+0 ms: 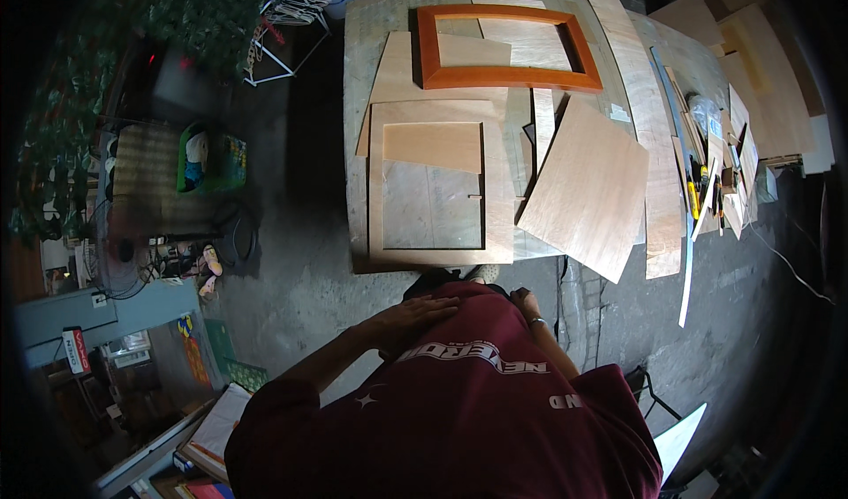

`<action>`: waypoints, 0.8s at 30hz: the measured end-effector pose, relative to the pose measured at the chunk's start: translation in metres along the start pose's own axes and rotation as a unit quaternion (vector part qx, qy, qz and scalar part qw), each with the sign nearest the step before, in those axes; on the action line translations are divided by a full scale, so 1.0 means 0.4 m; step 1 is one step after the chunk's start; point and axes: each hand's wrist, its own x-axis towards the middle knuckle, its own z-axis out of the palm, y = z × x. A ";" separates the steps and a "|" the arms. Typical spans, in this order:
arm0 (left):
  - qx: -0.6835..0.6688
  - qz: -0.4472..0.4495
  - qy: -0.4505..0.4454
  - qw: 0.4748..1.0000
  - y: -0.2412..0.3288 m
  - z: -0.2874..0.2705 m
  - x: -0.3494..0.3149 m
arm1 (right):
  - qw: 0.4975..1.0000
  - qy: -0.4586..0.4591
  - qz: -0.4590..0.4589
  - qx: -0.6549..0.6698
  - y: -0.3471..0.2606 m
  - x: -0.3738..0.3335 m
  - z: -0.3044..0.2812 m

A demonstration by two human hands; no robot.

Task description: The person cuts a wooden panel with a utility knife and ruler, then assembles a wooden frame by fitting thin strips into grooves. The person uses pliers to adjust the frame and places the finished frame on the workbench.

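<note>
My left hand (430, 308) lies flat against the front of my maroon shirt (495, 393), fingers stretched out and holding nothing visible. At my right side, my right hand (527, 305) rests by the hip below the table edge; its fingers are mostly hidden. Just beyond my body lies an unfinished wooden frame (499, 181) with a rectangular opening, flat on the worktable (358, 22). To its right is a tilted plywood panel (587, 185). Farther back sits an orange-brown wooden frame (512, 81) over other thin boards. Neither hand touches these pieces.
Along the table's right side run a long plywood strip (640, 102) and a blue-grey straightedge (671, 110). Wood offcuts and yellow-handled tools (693, 200) crowd beside them. A drying rack (291, 22) with hangers and a green bin (231, 159) stand left.
</note>
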 end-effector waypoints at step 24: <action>0.084 -0.376 0.471 0.793 -0.419 0.088 -0.099 | 0.954 0.214 0.027 0.210 -0.269 0.055 -0.403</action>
